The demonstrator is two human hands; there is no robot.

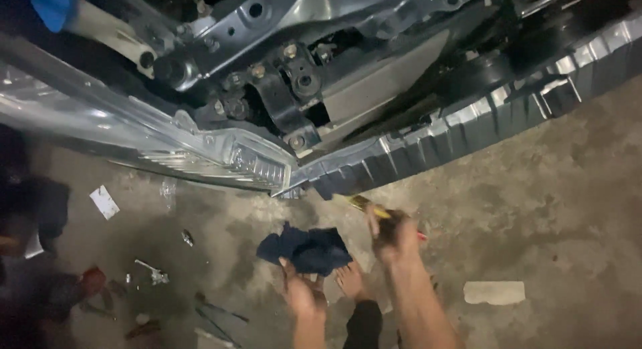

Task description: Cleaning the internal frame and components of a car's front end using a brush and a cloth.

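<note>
My left hand (301, 292) holds a dark blue rag (307, 250) bunched up low in the head view. My right hand (396, 238) is closed on a tool with a yellow handle (364, 203) that points up-left toward the car's front bumper edge (428, 145). A bit of red shows beside that hand. Above both hands is the open engine bay with a black bracket (287, 105) and several bolts. A clear headlight (221, 151) sits to the left of the bracket. My bare foot (349, 281) shows between my forearms.
Concrete floor (535, 208) lies below the car. Scattered at lower left are small metal tools (155, 274), a red item (92, 279) and a white scrap (104, 202). A pale flat piece (493, 293) lies at right. Dark shapes fill the left edge.
</note>
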